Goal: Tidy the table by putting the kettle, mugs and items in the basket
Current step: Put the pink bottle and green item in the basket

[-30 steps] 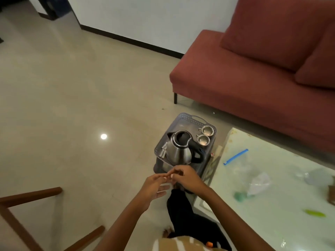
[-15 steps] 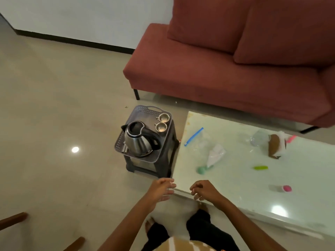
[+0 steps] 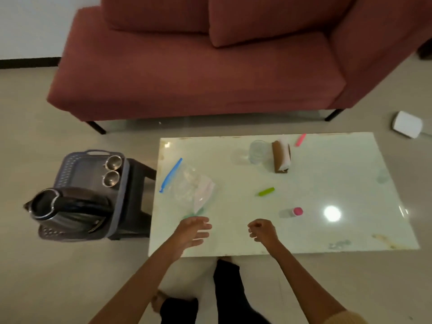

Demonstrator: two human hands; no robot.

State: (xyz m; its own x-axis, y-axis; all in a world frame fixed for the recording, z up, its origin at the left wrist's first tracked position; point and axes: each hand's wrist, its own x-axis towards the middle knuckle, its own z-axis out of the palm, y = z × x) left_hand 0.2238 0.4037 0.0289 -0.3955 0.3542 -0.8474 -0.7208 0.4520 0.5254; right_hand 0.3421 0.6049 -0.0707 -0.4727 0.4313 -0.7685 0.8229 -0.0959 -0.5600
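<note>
A steel kettle point(image 3: 67, 210) and two small steel mugs point(image 3: 113, 162) point(image 3: 111, 178) sit in a grey basket point(image 3: 70, 168) on a dark stool left of the white table point(image 3: 327, 178). On the table lie a clear zip bag with a blue seal point(image 3: 187, 183), a green piece point(image 3: 266, 191), a small pink-capped item point(image 3: 297, 211), a clear glass point(image 3: 258, 152), a brown roll point(image 3: 280, 157) and a pink piece point(image 3: 300, 139). My left hand point(image 3: 191, 231) hovers open over the table's near edge, below the bag. My right hand point(image 3: 263, 231) is loosely curled and holds nothing.
A red sofa point(image 3: 198, 66) runs along the far side of the table. A white flat device point(image 3: 408, 123) lies on the floor at the right. My legs point(image 3: 229, 288) are below the table's near edge.
The view has swung right from the basket to the table. Both hands, joined above the basket a second ago, have separated and now hover over the table's near edge.
</note>
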